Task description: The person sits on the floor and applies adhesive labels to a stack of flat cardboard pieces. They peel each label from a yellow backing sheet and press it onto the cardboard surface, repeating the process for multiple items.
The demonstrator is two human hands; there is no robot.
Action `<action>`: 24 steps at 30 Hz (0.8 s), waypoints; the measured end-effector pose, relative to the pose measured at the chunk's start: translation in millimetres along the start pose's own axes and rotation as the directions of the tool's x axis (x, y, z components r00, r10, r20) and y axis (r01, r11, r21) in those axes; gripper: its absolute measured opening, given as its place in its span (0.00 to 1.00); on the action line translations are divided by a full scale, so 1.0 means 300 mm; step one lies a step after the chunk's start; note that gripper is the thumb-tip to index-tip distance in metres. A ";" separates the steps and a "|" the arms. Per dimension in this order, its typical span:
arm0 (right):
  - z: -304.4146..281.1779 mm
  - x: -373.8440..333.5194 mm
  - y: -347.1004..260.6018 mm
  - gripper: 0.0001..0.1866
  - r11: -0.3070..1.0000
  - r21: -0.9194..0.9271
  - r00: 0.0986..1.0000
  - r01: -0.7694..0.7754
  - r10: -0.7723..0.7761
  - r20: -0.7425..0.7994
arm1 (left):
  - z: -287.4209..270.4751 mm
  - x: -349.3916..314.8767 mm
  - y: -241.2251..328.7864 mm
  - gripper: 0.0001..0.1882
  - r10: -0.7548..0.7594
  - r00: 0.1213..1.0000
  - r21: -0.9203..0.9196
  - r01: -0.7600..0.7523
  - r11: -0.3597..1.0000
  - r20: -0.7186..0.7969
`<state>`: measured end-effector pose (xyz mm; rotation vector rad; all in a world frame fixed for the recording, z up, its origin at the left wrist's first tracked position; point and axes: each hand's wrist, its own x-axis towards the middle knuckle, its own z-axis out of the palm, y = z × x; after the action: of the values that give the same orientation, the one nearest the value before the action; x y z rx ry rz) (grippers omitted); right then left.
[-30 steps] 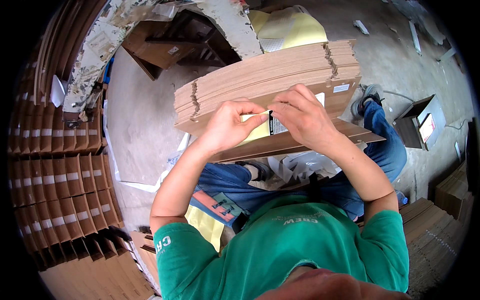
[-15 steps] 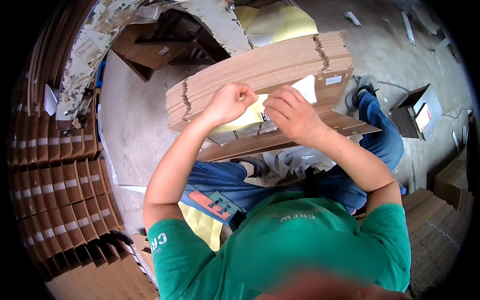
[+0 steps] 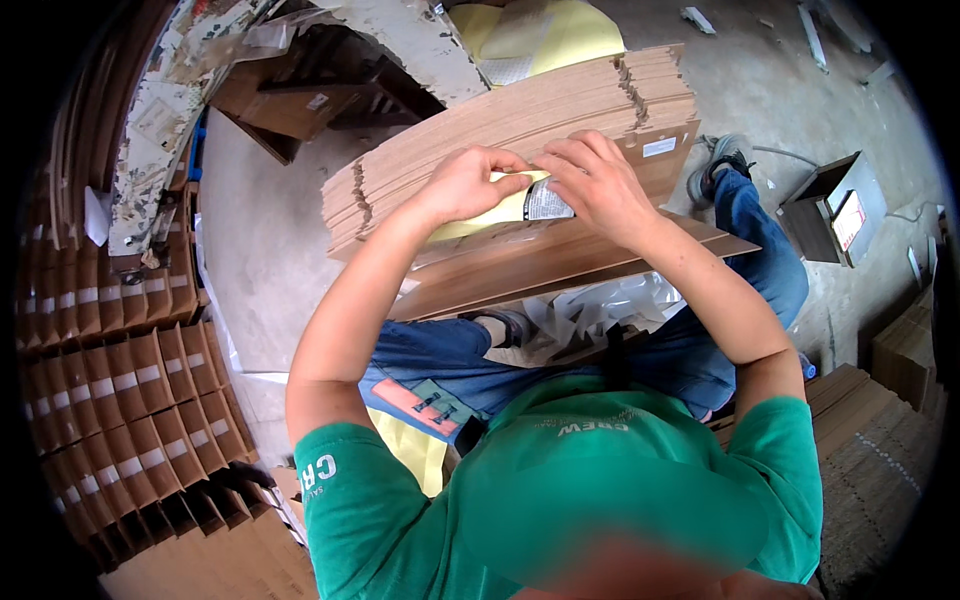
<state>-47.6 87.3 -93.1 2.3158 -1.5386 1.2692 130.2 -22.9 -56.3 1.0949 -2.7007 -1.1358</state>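
Observation:
My left hand is closed in a pinch on the upper edge of a yellow sheet. On that sheet, a white and black printed label shows between my hands. My right hand has its fingers curled over the top of the label sheet beside the label; the fingertips are partly hidden. The sheet leans against a stack of flat brown cardboard pieces with notched ends. Below the hands, a brown wood-grain panel stretches across between my legs.
Brown slotted cardboard dividers are stacked at the left. A dark metal box with a cable sits on the floor at the right, above more cardboard stacks. Crumpled clear plastic lies between my legs. Yellow paper lies behind the stack.
The white flap by my right hand is out of sight. My right hand has moved slightly up, and more of the printed label shows. My left hand has shifted a little right.

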 end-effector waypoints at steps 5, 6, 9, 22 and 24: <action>0.023 -0.012 -0.015 0.12 0.984 -0.047 0.985 0.172 -0.172 0.000 | -0.007 -0.017 0.059 0.13 0.160 0.976 0.347 -0.101 0.932 -0.146; 0.023 -0.018 -0.028 0.11 0.981 -0.053 0.983 0.186 -0.185 0.016 | 0.002 -0.016 0.060 0.13 0.155 0.978 0.340 -0.099 0.935 -0.141; 0.006 -0.030 -0.068 0.12 0.970 -0.127 0.978 0.207 -0.206 0.023 | 0.044 -0.001 0.042 0.13 0.218 0.959 0.369 -0.139 0.919 -0.182; -0.154 -0.149 0.098 0.02 0.352 0.590 0.615 -0.727 0.715 0.331 | 0.066 0.007 -0.115 0.05 0.301 0.921 0.846 -0.357 0.396 0.248; -0.163 -0.262 0.339 0.05 0.256 0.623 0.614 -0.739 0.637 0.467 | 0.124 0.022 -0.146 0.04 0.358 0.850 0.800 -0.502 0.329 0.386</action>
<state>-169.1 118.1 -149.8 2.0437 -2.6725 2.4977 141.7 -25.3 -113.1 0.1179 -3.3898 0.4402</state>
